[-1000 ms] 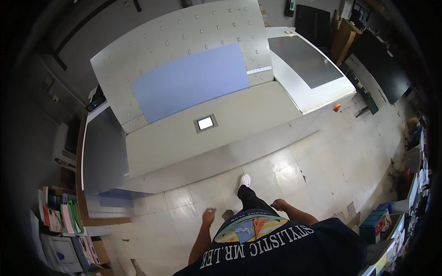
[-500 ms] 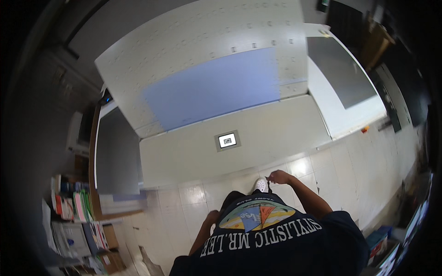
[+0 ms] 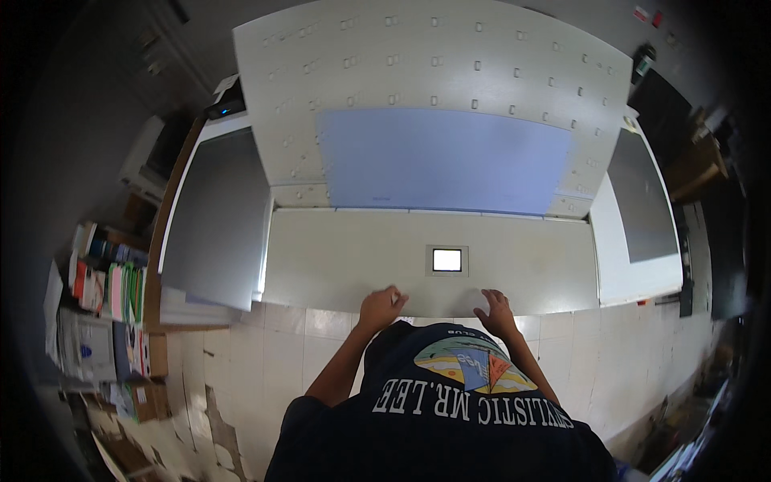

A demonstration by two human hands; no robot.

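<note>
Left hand, loosely curled, and right hand, fingers spread, rest empty on the grey machine edge, below its small lit screen. Coloured packages stacked far left.

The machine's front panel looks like matt, smooth painted metal — its small screen glossy. Behind the screen lies a smooth, pale-blue sheet; below it, glossy floor tiles.

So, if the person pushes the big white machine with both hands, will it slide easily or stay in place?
The big white machine probably stays put: it spans far wider than the person and looks heavy. Both the left hand and right hand rest only on its front edge, so a push there seems unlikely to tip it. Its raised lid may wobble.
</note>
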